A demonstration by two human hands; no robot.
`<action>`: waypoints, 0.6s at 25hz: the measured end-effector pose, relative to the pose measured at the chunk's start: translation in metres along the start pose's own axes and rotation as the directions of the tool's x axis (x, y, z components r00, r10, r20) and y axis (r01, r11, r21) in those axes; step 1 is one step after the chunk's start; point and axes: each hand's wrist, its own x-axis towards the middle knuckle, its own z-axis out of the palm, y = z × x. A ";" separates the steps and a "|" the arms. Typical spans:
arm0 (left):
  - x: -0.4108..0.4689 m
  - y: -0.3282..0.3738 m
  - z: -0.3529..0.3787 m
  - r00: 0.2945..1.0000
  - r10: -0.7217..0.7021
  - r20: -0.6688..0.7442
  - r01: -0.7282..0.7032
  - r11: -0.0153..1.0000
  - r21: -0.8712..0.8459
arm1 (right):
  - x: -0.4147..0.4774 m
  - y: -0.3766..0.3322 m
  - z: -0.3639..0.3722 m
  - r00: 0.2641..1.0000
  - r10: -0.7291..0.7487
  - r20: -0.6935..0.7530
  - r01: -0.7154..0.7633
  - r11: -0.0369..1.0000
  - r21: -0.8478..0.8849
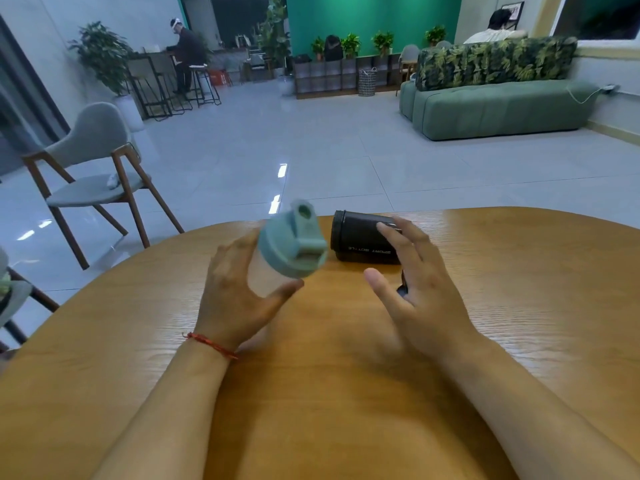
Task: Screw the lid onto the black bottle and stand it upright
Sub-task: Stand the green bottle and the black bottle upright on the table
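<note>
A rounded wooden surface [519,289] with an orange-brown grain fills the foreground, and beyond it glossy pale floor tiles [277,140] catch streaks of reflected ceiling light. To the left stands a grey padded chair [93,157] on dark wooden legs, with a leafy potted plant [104,53] behind it against a white wall and bar stools [180,84] near a person seated at a counter. The far wall [374,19] is deep green, fronted by a low shelf [343,76] topped with small potted plants, while a green sofa [498,105] with leaf-print cushions sits at right.
</note>
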 end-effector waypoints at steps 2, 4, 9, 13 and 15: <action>0.001 -0.016 -0.004 0.985 -0.170 -0.039 0.167 0.983 -0.080 | 0.018 0.003 0.002 0.999 0.044 -0.019 -0.047 0.983 -0.180; 0.002 -0.028 -0.007 0.947 -0.313 -0.075 0.296 0.940 -0.171 | 0.042 0.005 0.006 0.993 0.100 0.055 -0.076 0.939 -0.335; 0.006 -0.047 -0.019 0.787 -0.595 -0.163 0.510 0.777 -0.370 | 0.094 0.013 0.034 0.925 0.274 0.262 -0.105 0.848 -0.519; 0.008 -0.057 -0.021 0.737 -0.652 -0.179 0.538 0.725 -0.430 | 0.109 0.016 0.048 0.933 0.297 0.203 -0.104 0.762 -0.639; 0.007 -0.060 -0.020 0.728 -0.663 -0.173 0.549 0.716 -0.432 | 0.104 0.009 0.046 0.978 0.184 0.097 -0.087 0.786 -0.612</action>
